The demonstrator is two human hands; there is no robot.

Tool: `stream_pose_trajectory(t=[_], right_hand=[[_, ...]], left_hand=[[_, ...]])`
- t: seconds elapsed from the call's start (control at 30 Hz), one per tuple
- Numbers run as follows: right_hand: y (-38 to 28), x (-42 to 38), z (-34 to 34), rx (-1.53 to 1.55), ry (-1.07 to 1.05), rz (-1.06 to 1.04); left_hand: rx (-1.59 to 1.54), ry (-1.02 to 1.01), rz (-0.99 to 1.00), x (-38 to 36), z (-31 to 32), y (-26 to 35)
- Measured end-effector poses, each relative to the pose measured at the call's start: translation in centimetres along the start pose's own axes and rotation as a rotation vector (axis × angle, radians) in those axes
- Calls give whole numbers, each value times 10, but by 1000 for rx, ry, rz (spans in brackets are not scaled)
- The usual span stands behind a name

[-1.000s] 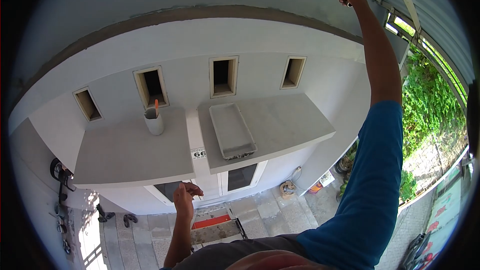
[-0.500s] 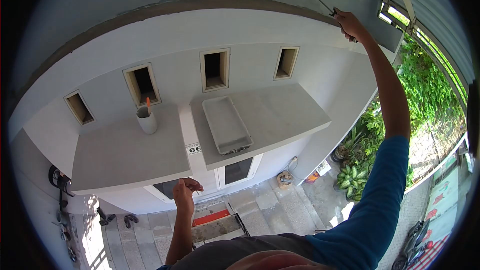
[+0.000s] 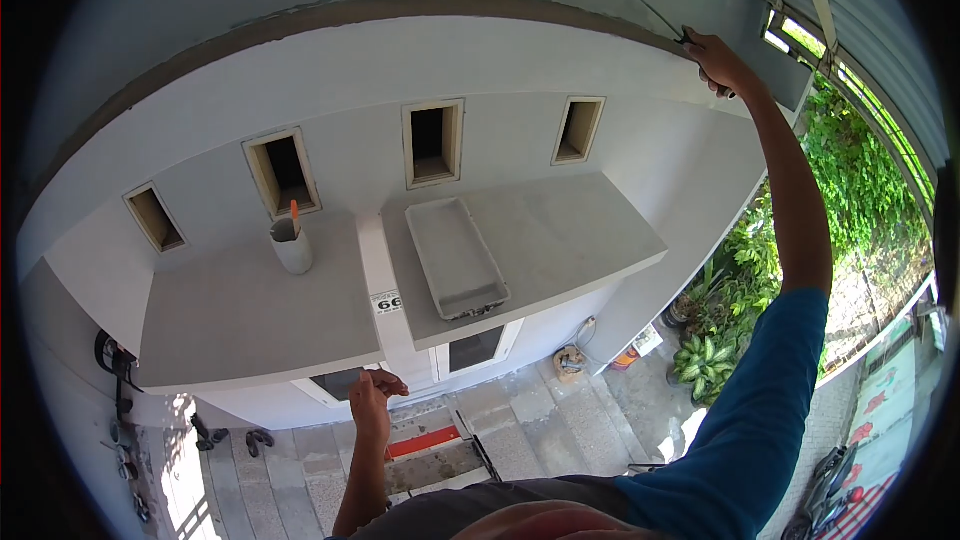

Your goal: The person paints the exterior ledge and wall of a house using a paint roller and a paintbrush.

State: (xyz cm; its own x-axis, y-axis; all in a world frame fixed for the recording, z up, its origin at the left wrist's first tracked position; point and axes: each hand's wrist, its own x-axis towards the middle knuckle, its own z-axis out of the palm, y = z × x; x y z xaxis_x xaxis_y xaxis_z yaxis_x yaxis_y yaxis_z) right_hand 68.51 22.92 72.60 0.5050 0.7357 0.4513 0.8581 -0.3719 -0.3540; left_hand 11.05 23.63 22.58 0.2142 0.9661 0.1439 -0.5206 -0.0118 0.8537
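Note:
My right hand [image 3: 720,64], raised at the upper right, is closed around the dark handle of a paint roller [image 3: 640,0]. Its long thin metal rod runs up and left to the roller head, which lies against the grey upper wall near the top edge. My left hand [image 3: 374,400] is held low in front of the ledge, its fingers curled with nothing visible in them. On the right-hand ledge lies a paint tray [image 3: 455,258], grey with paint and dark along its near end. A pale container [image 3: 292,252] with an orange-handled tool [image 3: 295,209] upright in it stands on the left-hand ledge.
Several framed openings [image 3: 433,143] line the wall above the grey ledge [image 3: 560,230]. A brown band [image 3: 400,10] crosses the wall higher up. Far below are the tiled floor [image 3: 540,425], shoes [image 3: 258,440], potted plants [image 3: 703,365] and a parked motorbike [image 3: 825,495].
My right hand has shifted a little right and down, and the roller has gone with it. The left hand has barely moved. The view has tilted slightly.

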Motion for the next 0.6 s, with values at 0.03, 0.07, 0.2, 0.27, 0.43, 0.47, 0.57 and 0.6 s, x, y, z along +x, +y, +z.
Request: stream_pose_trajectory(t=[0.03,0.07,0.2,0.27,0.43,0.47,0.57,0.6], right_hand=[[7,-7,-4,5,-82,26],[13,-11,-7,12,-162,51],[15,-15,-9,-1,-100,3],[14,-10,-19,-6,-84,0],[-9,31,-34,64,1,-111],[-21,43,-32,27,89,-132],[-46,86,-46,86,167,-105],[-52,102,-50,179,162,-48]], left_hand=[[-3,-24,-8,1,1,-1],[-3,-30,-10,2,3,-4],[-31,-67,3,6,10,-7],[-47,-67,3,3,11,-6],[-33,-55,24,2,11,-3],[-34,-51,26,2,12,-1],[-17,-35,45,1,14,4],[-4,-35,67,0,15,7]])
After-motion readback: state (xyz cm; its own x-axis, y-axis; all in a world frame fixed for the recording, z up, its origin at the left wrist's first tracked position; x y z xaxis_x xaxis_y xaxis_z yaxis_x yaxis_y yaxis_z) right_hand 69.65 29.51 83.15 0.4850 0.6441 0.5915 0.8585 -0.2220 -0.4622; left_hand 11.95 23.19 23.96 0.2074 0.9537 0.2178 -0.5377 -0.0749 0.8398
